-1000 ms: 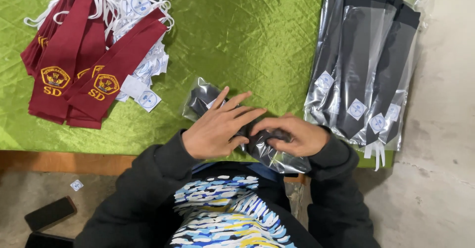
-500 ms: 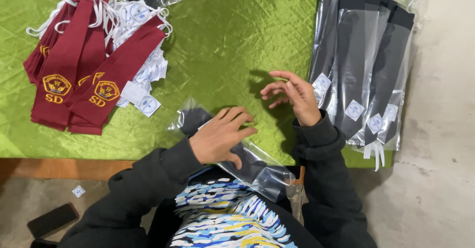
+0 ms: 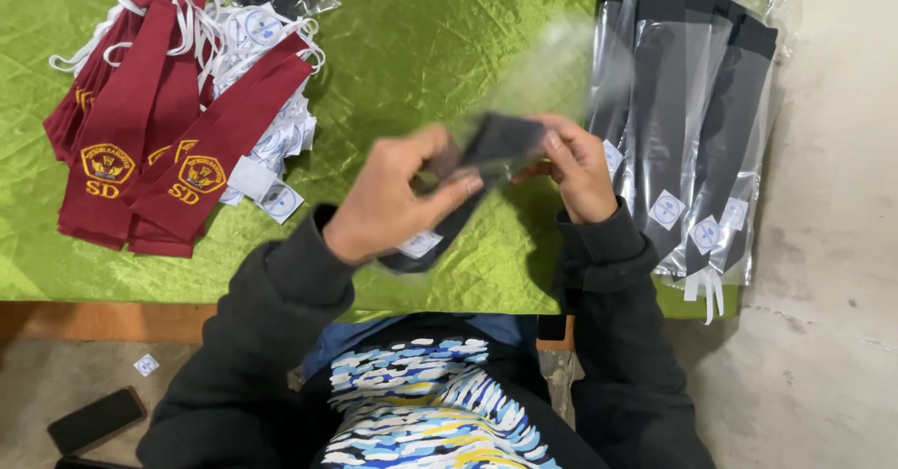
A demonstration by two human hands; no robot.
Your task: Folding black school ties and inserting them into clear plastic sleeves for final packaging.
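At far left on the desk (image 3: 421, 48), under a green cloth: a heap of maroon ties (image 3: 159, 151) with gold crests, white elastic loops and small white tags (image 3: 276, 198) tangled among them. On the floor below, a dark phone (image 3: 94, 420) and one stray tag (image 3: 146, 365).

Nearer centre, left hand (image 3: 393, 202) raised off the cloth, thumb and fingers pinched shut on the lower half of a dark tie (image 3: 486, 151); tail end with its white label hanging down toward the desk edge. Right hand (image 3: 575, 174) just beside, fingertips closed on the tie's upper end and on a clear sleeve (image 3: 547, 62), blurred with motion and barely readable against the cloth. Whether the tie sits partly inside the sleeve: cannot tell.

At right, a stack of bagged dark ties (image 3: 683, 132) lying overlapped, labels toward the near edge, white cords dangling over it.

Likely trouble, judged from this: sleeve mouth folding or collapsing if the right pinch covers the opening, so the tie bunches instead of sliding. Label on the hanging tail catching on the plastic edge and creasing or peeling. Slippery film sliding out from the fingertips with both hands held in the air, unsupported. Sleeve brushing the bagged stack close by and nudging pieces toward the desk edge.
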